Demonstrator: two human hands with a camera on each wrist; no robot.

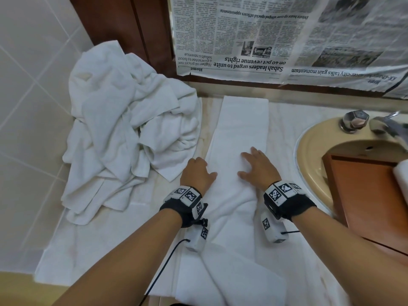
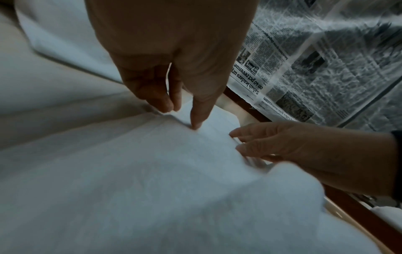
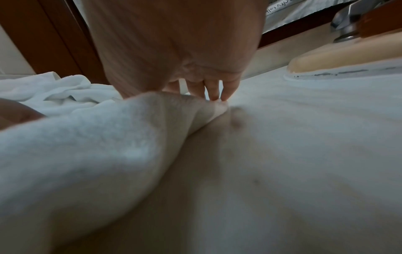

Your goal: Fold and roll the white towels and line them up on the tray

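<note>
both forearms reach in from the bottom of the head view, each with a black wrist strap carrying marker-covered blocks. the left hand (image 1: 197, 172) sits at the left edge of the folded towel (image 1: 239, 133), fingers bent down; in the left wrist view one fingertip (image 2: 195, 126) presses the cloth and the others seem to pinch its edge, though blur makes that hard to confirm. the right hand (image 1: 257, 167) lies flat on the towel with fingers spread and straight, holding nothing. the towel is a long narrow strip running away from the person toward the back of the counter (image 1: 209, 111), its near end rumpled and draped toward the bottom of the head view. it lies on another white cloth (image 1: 106, 239) spread over the counter. to the left, a pile (image 1: 130, 127) of crumpled white towels rests against the tiled wall (image 1: 28, 85). to the right is a beige sink (image 1: 309, 149) with a metal tap (image 1: 354, 120), and a brown wooden tray (image 1: 371, 199) sits across it with a white roll (image 1: 401, 175) just showing at the frame edge. newspaper (image 1: 287, 36) covers the surface behind the counter.
</note>
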